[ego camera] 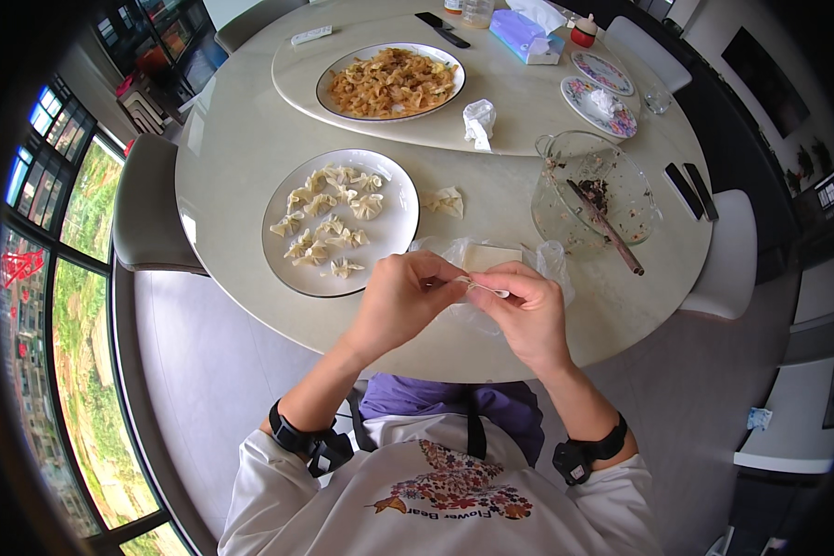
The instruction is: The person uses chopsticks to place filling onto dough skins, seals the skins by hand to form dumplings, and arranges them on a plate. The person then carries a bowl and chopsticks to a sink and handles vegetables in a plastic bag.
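Between my fingertips is a small folded wonton wrapper (488, 288), pinched from both sides above the table edge. My left hand (410, 295) grips its left end with thumb and forefinger, while my right hand (528, 306) holds the other end. Whether filling is inside cannot be seen. Just beyond my hands, square wonton wrappers (490, 257) lie on a clear plastic bag (554, 267). To the left, a white dark-rimmed plate (389, 243) carries several pleated wontons (326, 205). A glass bowl (549, 201) on the right has filling remnants (594, 194) and brown chopsticks (608, 229) in it.
A loose crumpled wrapper (445, 201) lies beside the plate. On the raised round turntable (295, 83) are an oval plate of cooked food (393, 82), crumpled tissue (479, 121), a tissue box (525, 35), a knife (443, 29) and flowered plates (598, 108). Two dark phone-like objects (691, 191) lie far right.
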